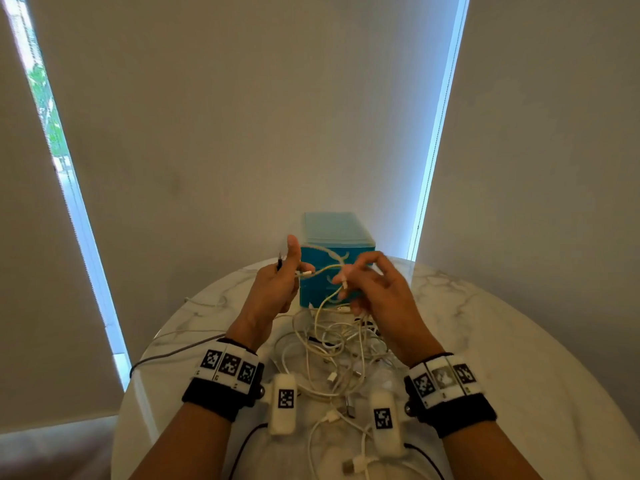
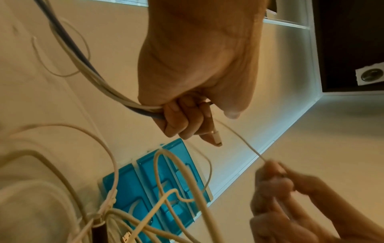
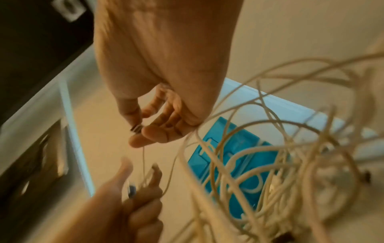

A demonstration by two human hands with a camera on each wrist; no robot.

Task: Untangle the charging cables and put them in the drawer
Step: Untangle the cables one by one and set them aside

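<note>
Both hands were raised above the table (image 1: 519, 341), close together, with one thin white cable (image 2: 239, 136) drawn between them. The left hand (image 1: 277, 289) was closed in a loose fist, thumb sticking up, fingers curled round a grey cable (image 2: 83, 65) and a white one together, and a white plug (image 2: 216, 139) poked out past its fingertips. The right hand (image 1: 377, 292) was only partly closed: thumb and forefinger pinched the thin cable near its end while the other fingers stayed spread and slack.

That held stretch ran roughly sideways from one hand to the other, short and nearly taut. Everything else belonging to it dropped away beneath the right hand into the tangle of cables (image 1: 339, 348), which lay on the table just under and toward the person from both hands, between the wrists. I judged the right hand the nearer one to the knot, so the freeing pull would likely have to go up and away from that heap.

The blue drawer unit (image 1: 337, 237) stood directly beyond the hands, close behind them, its drawers apparently all closed. None of the cables was in it yet; how many loops still bound the held cable I could not tell.
</note>
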